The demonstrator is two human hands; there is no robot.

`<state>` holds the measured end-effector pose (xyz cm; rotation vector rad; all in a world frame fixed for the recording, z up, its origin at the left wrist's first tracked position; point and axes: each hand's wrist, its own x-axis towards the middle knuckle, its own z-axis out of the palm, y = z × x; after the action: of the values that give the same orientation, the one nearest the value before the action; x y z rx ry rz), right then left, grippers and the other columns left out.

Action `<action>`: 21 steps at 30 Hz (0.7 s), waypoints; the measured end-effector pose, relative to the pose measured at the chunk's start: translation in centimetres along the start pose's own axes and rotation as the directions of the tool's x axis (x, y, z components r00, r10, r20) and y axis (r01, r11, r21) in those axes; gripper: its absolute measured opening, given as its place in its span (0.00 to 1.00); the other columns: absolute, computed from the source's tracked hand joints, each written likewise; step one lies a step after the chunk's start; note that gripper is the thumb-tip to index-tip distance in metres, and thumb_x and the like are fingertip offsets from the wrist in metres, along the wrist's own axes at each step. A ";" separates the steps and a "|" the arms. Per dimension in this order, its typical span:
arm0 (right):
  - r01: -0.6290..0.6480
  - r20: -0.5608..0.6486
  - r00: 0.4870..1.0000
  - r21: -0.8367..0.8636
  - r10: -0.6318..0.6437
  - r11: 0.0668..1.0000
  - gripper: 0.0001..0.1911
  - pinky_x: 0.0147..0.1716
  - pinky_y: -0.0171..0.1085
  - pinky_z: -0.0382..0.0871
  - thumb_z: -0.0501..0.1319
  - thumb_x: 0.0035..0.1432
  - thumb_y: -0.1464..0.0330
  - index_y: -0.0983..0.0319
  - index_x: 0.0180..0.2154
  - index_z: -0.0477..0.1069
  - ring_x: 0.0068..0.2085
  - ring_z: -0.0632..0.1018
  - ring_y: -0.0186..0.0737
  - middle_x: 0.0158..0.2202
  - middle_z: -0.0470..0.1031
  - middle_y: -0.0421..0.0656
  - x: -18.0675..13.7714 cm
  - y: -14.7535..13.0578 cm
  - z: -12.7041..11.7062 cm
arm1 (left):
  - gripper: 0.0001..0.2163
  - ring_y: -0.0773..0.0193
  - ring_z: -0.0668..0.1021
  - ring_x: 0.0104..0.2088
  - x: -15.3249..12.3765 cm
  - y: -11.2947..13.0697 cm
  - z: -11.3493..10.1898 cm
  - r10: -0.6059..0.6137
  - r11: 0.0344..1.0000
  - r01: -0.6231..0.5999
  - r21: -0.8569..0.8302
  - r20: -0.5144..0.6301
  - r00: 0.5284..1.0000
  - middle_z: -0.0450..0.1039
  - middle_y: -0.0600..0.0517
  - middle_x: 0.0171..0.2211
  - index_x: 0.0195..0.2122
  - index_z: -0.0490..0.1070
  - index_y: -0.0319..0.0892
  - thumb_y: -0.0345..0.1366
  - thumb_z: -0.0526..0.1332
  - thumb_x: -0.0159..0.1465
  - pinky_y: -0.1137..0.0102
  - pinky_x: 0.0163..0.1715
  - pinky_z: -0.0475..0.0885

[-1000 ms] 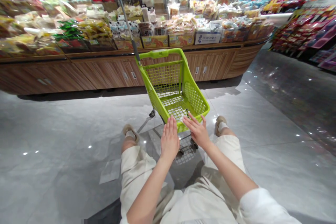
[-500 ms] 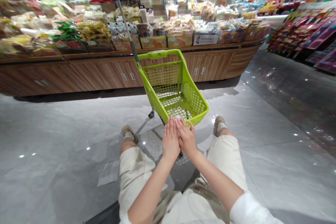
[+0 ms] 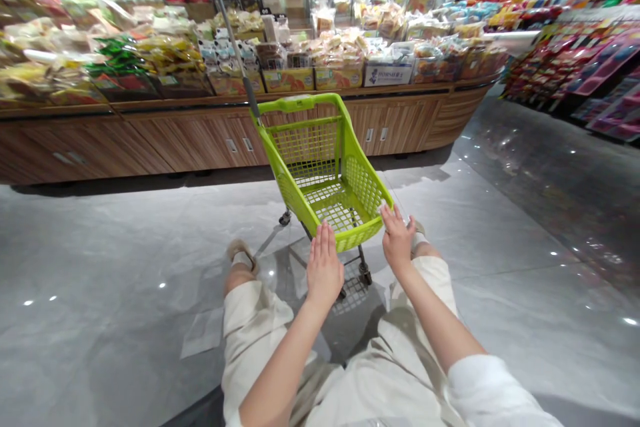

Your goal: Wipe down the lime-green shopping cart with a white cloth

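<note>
A small lime-green shopping cart (image 3: 327,167) stands on the grey floor in front of me, its basket empty. My left hand (image 3: 324,267) is held flat with fingers stretched out, just short of the cart's near rim. My right hand (image 3: 397,239) is also open, fingers spread, beside the cart's near right corner. Neither hand holds anything. My legs in pale trousers and beige shoes reach out either side of the cart's wheels.
A long wooden display counter (image 3: 150,140) piled with packaged snacks runs across the back. A thin metal pole (image 3: 233,40) rises from the cart's far left corner. Shelves of colourful goods (image 3: 575,60) line an aisle at the right. Glossy grey tiles (image 3: 100,267) spread around.
My hands were apart, came together palm to palm half a second ago, and have now separated again. The right hand has moved to the cart's right corner.
</note>
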<state>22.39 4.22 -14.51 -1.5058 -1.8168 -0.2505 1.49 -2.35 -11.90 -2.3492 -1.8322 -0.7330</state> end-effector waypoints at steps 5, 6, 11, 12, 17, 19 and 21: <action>0.200 0.122 0.967 0.190 -0.225 0.961 0.41 0.67 0.52 0.39 0.48 0.53 0.80 0.58 0.69 0.52 0.69 0.59 0.40 0.66 0.64 0.46 -2.6 -9.6 0.7 | 0.43 0.53 0.45 0.72 0.0 0.1 -0.1 0.005 1.000 -0.005 0.009 0.007 1.000 0.41 0.38 0.72 0.71 0.33 0.32 0.25 0.54 0.57 0.54 0.68 0.54; 0.226 0.146 0.955 0.202 -0.257 0.953 0.41 0.68 0.51 0.39 0.48 0.53 0.80 0.58 0.69 0.52 0.69 0.59 0.39 0.66 0.64 0.46 -2.7 -10.2 0.5 | 0.43 0.53 0.45 0.72 -0.1 0.0 -0.2 0.009 1.000 -0.009 0.020 0.007 1.000 0.41 0.38 0.72 0.71 0.33 0.32 0.25 0.54 0.57 0.54 0.68 0.54; 0.335 0.186 0.916 0.133 -0.356 0.933 0.43 0.68 0.54 0.34 0.48 0.51 0.82 0.53 0.67 0.55 0.68 0.60 0.39 0.64 0.67 0.43 -1.0 -4.5 -1.2 | 0.41 0.53 0.46 0.72 -0.3 -0.8 -0.6 0.024 0.999 -0.025 0.041 0.020 1.000 0.41 0.38 0.72 0.71 0.34 0.32 0.24 0.54 0.58 0.54 0.68 0.55; 0.306 0.166 0.933 0.098 -0.319 0.947 0.43 0.67 0.54 0.35 0.48 0.50 0.82 0.53 0.67 0.56 0.68 0.61 0.39 0.63 0.68 0.43 -0.4 -2.4 -1.4 | 0.41 0.53 0.47 0.72 -0.2 -0.8 -0.6 0.027 0.999 -0.028 0.044 0.020 0.999 0.42 0.38 0.72 0.71 0.34 0.32 0.24 0.54 0.58 0.54 0.68 0.55; 0.055 0.043 0.998 -0.047 -0.053 0.997 0.42 0.65 0.56 0.40 0.49 0.50 0.82 0.52 0.65 0.59 0.67 0.64 0.42 0.62 0.70 0.44 1.3 3.8 -1.0 | 0.41 0.54 0.46 0.72 0.0 -0.5 -0.5 0.033 0.998 -0.034 0.047 0.025 0.999 0.41 0.37 0.72 0.71 0.35 0.30 0.25 0.55 0.58 0.56 0.69 0.54; -0.003 0.008 1.000 -0.036 0.004 0.999 0.42 0.65 0.56 0.43 0.48 0.50 0.82 0.55 0.66 0.58 0.67 0.64 0.43 0.63 0.69 0.46 0.8 2.2 -0.3 | 0.41 0.54 0.45 0.72 0.1 -0.1 -0.4 0.015 0.999 -0.016 0.040 0.024 1.000 0.40 0.37 0.72 0.71 0.36 0.29 0.25 0.55 0.58 0.56 0.69 0.53; 0.009 0.004 1.000 0.007 -0.009 1.000 0.42 0.65 0.56 0.43 0.48 0.51 0.82 0.57 0.67 0.56 0.67 0.63 0.43 0.63 0.68 0.47 -0.3 -1.3 0.4 | 0.41 0.53 0.44 0.72 0.2 0.2 -0.3 -0.001 1.000 0.001 0.031 0.021 1.000 0.40 0.36 0.72 0.71 0.37 0.28 0.26 0.55 0.58 0.56 0.69 0.52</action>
<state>21.02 3.85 -14.56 -1.4946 -1.8256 -0.2455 1.66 -2.35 -11.52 -2.3462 -1.8394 -0.6778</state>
